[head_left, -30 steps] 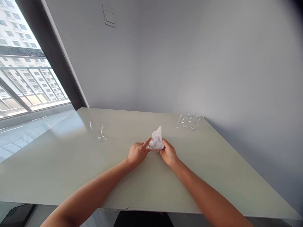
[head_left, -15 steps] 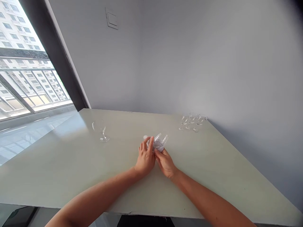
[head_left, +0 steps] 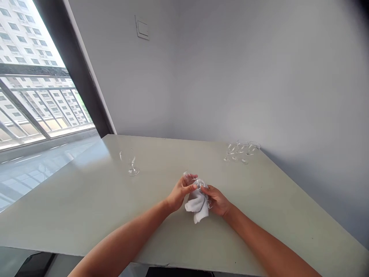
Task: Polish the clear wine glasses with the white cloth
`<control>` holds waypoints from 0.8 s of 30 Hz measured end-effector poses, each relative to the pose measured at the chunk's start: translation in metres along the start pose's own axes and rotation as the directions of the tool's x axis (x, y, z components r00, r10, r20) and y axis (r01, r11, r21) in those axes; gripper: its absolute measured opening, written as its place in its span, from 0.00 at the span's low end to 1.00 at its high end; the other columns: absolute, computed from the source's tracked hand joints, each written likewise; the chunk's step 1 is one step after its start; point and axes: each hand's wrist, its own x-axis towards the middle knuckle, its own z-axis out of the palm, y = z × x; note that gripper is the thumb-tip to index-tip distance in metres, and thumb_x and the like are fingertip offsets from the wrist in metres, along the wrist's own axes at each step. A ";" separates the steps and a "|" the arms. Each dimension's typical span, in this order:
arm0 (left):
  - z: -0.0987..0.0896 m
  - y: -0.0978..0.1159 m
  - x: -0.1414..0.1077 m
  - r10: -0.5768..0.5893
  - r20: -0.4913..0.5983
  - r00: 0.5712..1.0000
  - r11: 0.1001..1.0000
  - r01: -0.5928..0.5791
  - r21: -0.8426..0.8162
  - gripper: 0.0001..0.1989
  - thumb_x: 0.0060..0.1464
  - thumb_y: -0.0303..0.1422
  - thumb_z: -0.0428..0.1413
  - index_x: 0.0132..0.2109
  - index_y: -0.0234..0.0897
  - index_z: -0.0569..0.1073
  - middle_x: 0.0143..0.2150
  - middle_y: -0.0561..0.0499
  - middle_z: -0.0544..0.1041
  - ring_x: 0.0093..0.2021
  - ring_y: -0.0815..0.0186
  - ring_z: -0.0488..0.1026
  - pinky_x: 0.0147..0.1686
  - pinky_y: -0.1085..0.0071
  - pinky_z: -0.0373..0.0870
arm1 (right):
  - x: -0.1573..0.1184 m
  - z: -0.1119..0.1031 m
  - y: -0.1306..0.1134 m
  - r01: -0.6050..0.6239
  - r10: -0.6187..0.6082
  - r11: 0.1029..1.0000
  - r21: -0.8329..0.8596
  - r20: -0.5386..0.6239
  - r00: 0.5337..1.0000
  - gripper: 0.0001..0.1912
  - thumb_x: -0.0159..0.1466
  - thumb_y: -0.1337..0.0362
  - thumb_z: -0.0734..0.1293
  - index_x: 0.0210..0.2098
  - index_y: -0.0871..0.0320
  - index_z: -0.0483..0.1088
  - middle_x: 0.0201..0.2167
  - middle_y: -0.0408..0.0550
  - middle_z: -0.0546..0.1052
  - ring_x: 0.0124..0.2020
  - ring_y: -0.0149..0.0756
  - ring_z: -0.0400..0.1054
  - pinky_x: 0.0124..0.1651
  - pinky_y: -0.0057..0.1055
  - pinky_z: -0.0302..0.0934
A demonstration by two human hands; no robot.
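Observation:
A clear stemmed glass (head_left: 187, 176) is held tilted over the table between both hands, its outline hard to make out. My left hand (head_left: 179, 193) is closed on the glass, fingers behind it and thumb in front. My right hand (head_left: 218, 200) grips a white cloth (head_left: 198, 204) bunched against the glass, the loose end hanging toward the table's front edge. Part of the glass is hidden by the cloth and fingers.
One stemmed glass (head_left: 133, 169) stands upright on the left of the pale table (head_left: 86, 207). Several more glasses (head_left: 244, 154) are grouped at the back right corner, close to the grey wall (head_left: 259, 77). A dark item (head_left: 36, 265) lies below the table's front left edge.
Both hands have shifted slightly right and nearer, and the glass has turned. The cloth, mostly hidden before, now hangs in view below the fingers. The camera view has shifted slightly.

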 end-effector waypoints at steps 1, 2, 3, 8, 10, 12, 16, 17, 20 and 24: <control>-0.001 -0.001 0.000 0.008 -0.011 1.000 1.000 -0.008 0.008 0.23 0.42 0.34 0.61 0.47 0.35 0.66 0.45 0.44 0.72 0.46 0.60 0.68 0.47 0.65 0.60 | 0.001 -0.002 0.000 -0.004 0.004 1.000 0.004 -0.007 1.000 0.12 0.52 0.59 0.69 0.26 0.64 0.70 0.22 0.45 0.72 0.24 0.30 0.65 0.28 0.27 0.58; -0.001 -0.002 0.000 0.014 -0.024 1.000 1.000 -0.014 0.012 0.22 0.42 0.33 0.61 0.46 0.35 0.67 0.44 0.44 0.72 0.46 0.60 0.68 0.48 0.65 0.59 | 0.002 -0.003 0.000 0.000 0.000 1.000 0.010 -0.026 1.000 0.11 0.53 0.59 0.69 0.27 0.63 0.70 0.22 0.45 0.72 0.24 0.30 0.66 0.29 0.27 0.59; -0.002 -0.003 0.000 0.017 -0.036 0.999 1.000 -0.016 0.006 0.21 0.42 0.33 0.61 0.45 0.35 0.67 0.45 0.45 0.72 0.46 0.60 0.68 0.48 0.64 0.59 | 0.004 -0.005 -0.001 0.012 -0.011 1.000 0.019 -0.057 0.998 0.11 0.53 0.59 0.68 0.27 0.63 0.70 0.22 0.45 0.72 0.24 0.30 0.66 0.30 0.28 0.60; -0.009 -0.006 0.005 -0.012 -0.150 0.989 0.999 0.004 -0.049 0.20 0.43 0.35 0.60 0.44 0.37 0.65 0.50 0.44 0.70 0.46 0.61 0.69 0.47 0.64 0.61 | 0.012 -0.013 -0.002 0.098 -0.111 0.993 -0.071 -0.212 0.971 0.15 0.53 0.54 0.68 0.29 0.61 0.69 0.24 0.45 0.73 0.23 0.32 0.66 0.26 0.28 0.61; -0.010 -0.005 0.006 -0.038 -0.180 0.983 0.998 0.028 -0.061 0.20 0.44 0.36 0.60 0.44 0.37 0.64 0.48 0.43 0.71 0.44 0.61 0.70 0.46 0.63 0.62 | 0.014 -0.015 -0.003 0.146 -0.185 0.975 -0.169 -0.244 0.952 0.18 0.53 0.51 0.67 0.30 0.61 0.68 0.24 0.47 0.73 0.23 0.33 0.67 0.24 0.29 0.61; -0.011 -0.002 0.005 -0.050 -0.184 0.982 0.996 0.035 -0.081 0.19 0.44 0.36 0.59 0.43 0.36 0.63 0.46 0.43 0.72 0.42 0.61 0.72 0.46 0.62 0.64 | 0.014 -0.018 -0.004 0.213 -0.305 0.931 -0.297 -0.310 0.901 0.20 0.53 0.49 0.66 0.30 0.61 0.67 0.23 0.47 0.73 0.23 0.34 0.67 0.24 0.30 0.61; -0.014 0.001 0.004 -0.059 -0.217 0.974 0.988 0.026 -0.154 0.18 0.45 0.35 0.59 0.41 0.36 0.62 0.43 0.43 0.73 0.41 0.61 0.73 0.47 0.60 0.65 | 0.005 -0.019 -0.011 0.276 -0.631 0.676 -0.683 -0.343 0.696 0.22 0.57 0.46 0.60 0.29 0.61 0.67 0.23 0.47 0.72 0.25 0.36 0.66 0.26 0.30 0.61; -0.016 0.001 0.005 -0.067 -0.235 0.970 0.985 0.027 -0.172 0.18 0.45 0.35 0.60 0.41 0.36 0.62 0.42 0.43 0.73 0.41 0.61 0.73 0.46 0.60 0.66 | 0.002 -0.018 -0.014 0.268 -0.699 0.569 -0.778 -0.285 0.656 0.22 0.58 0.47 0.58 0.32 0.60 0.67 0.25 0.47 0.73 0.27 0.36 0.66 0.28 0.30 0.61; -0.023 0.003 0.006 -0.086 -0.278 0.957 0.981 0.033 -0.191 0.18 0.44 0.35 0.60 0.40 0.36 0.62 0.40 0.44 0.74 0.39 0.62 0.74 0.43 0.62 0.68 | -0.011 -0.007 -0.019 0.295 -0.724 0.134 -0.946 0.110 0.682 0.24 0.61 0.48 0.54 0.47 0.59 0.64 0.39 0.51 0.73 0.37 0.39 0.66 0.39 0.32 0.61; -0.028 0.004 0.006 -0.116 -0.340 0.933 0.988 0.074 -0.133 0.16 0.43 0.38 0.60 0.38 0.35 0.65 0.29 0.51 0.73 0.28 0.68 0.72 0.30 0.71 0.68 | -0.020 0.011 -0.017 0.403 -0.375 -0.360 -0.841 0.526 0.763 0.23 0.63 0.50 0.52 0.51 0.53 0.63 0.50 0.52 0.67 0.46 0.42 0.61 0.45 0.38 0.57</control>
